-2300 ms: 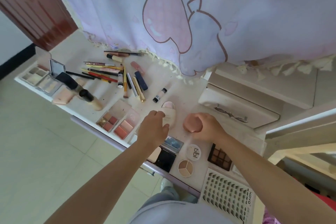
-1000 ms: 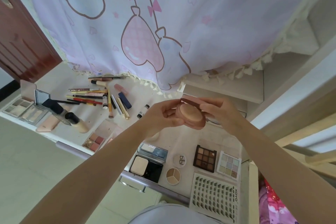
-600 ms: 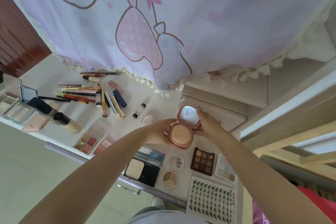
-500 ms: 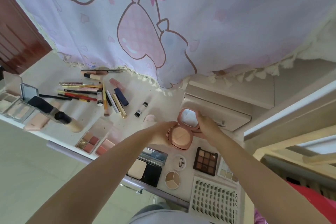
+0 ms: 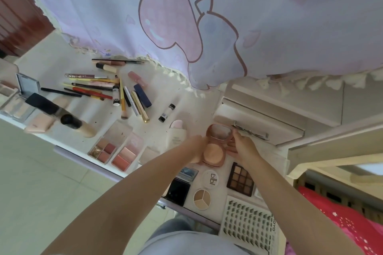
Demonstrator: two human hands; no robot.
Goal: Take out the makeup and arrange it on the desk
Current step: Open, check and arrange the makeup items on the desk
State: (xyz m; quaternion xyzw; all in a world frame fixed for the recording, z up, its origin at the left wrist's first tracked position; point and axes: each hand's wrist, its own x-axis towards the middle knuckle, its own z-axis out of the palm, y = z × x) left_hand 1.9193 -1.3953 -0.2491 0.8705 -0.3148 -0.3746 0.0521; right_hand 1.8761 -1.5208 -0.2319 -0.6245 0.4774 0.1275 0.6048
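Pink and round, the open compact [image 5: 214, 147] sits low over the desk [image 5: 51, 64] with its mirror lid raised. At its nine o'clock the left hand [image 5: 196, 148] cups the base; at three o'clock the right hand [image 5: 241, 147] pinches the hinge side. A brown palette [image 5: 240, 179] lies at five o'clock, a white jar [image 5: 210, 179] at six.

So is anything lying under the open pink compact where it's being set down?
Nothing visible: the round pink compact sits on bare white desk, between the white tube and brown eyeshadow palette.
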